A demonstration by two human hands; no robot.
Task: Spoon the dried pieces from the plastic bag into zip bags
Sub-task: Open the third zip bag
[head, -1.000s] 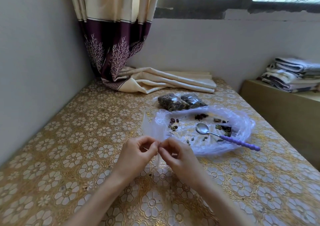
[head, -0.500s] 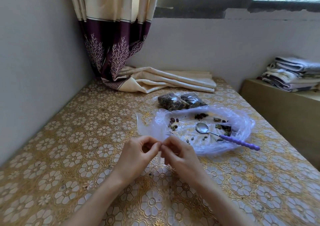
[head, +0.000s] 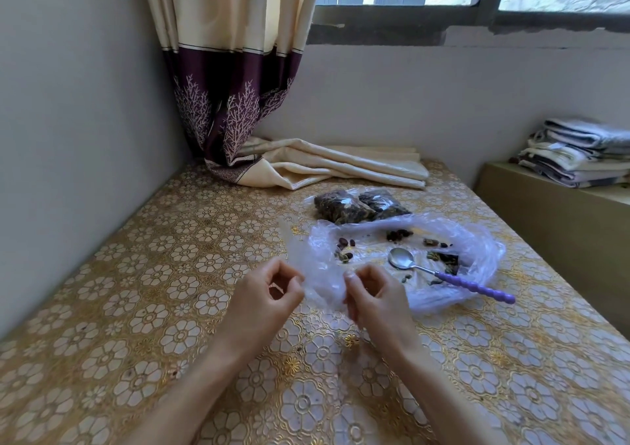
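An empty clear zip bag (head: 322, 282) hangs between my two hands just above the table. My left hand (head: 264, 299) pinches one side of its mouth and my right hand (head: 375, 296) pinches the other side, a small gap apart. Behind them a flattened clear plastic bag (head: 477, 240) lies spread out with a few scattered dried pieces (head: 397, 235) on it. A metal spoon with a purple handle (head: 475, 286) rests on that bag, bowl up. Two filled zip bags (head: 344, 207) of dark dried pieces lie just beyond.
The table (head: 153, 308) wears a gold floral cover and meets a grey wall on the left. A cream and purple curtain (head: 235, 110) pools at the back. A low shelf (head: 562, 219) with folded cloths (head: 579, 153) stands at the right.
My hands have moved apart, pulling the zip bag's mouth wider. The bag's body has swung up and to the right, over the edge of the flat plastic bag.
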